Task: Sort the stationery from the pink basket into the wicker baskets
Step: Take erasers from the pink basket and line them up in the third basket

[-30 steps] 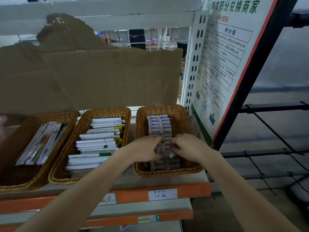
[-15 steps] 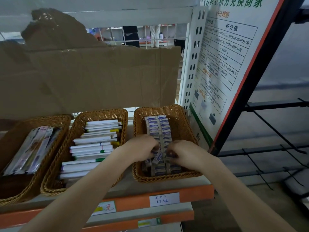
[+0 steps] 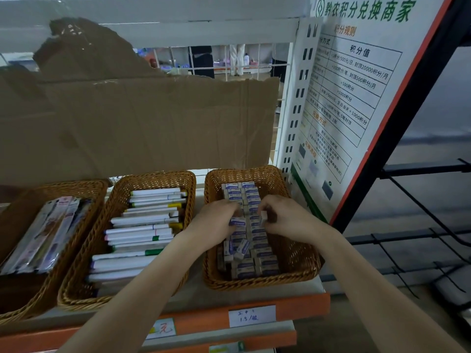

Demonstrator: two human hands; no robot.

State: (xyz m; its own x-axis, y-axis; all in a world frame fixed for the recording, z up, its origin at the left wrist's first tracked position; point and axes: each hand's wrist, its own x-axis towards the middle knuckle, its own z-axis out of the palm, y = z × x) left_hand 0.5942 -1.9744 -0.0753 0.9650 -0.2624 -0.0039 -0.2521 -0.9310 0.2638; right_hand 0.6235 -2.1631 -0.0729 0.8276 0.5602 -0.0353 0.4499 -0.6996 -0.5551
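Observation:
Three wicker baskets stand side by side on the shelf. The right wicker basket [image 3: 303,266] holds rows of small white and purple boxed erasers [image 3: 244,268]. Both hands are over its middle. My left hand [image 3: 216,220] grips one eraser box [image 3: 238,222] between curled fingers. My right hand [image 3: 285,217] pinches another small eraser [image 3: 264,215] at its fingertips. The middle wicker basket [image 3: 84,284] is filled with white marker pens [image 3: 142,233]. The left wicker basket [image 3: 38,296] holds packaged pens [image 3: 46,238]. The pink basket is out of view.
A torn cardboard sheet [image 3: 142,123] stands behind the baskets. A printed sign board [image 3: 351,98] leans at the right, close to the right basket. The orange shelf edge [image 3: 300,309] carries price labels. Black rack bars lie further right.
The view has shifted closer to the baskets. Both hands stay in the right basket, and they have drawn slightly apart, each holding an eraser.

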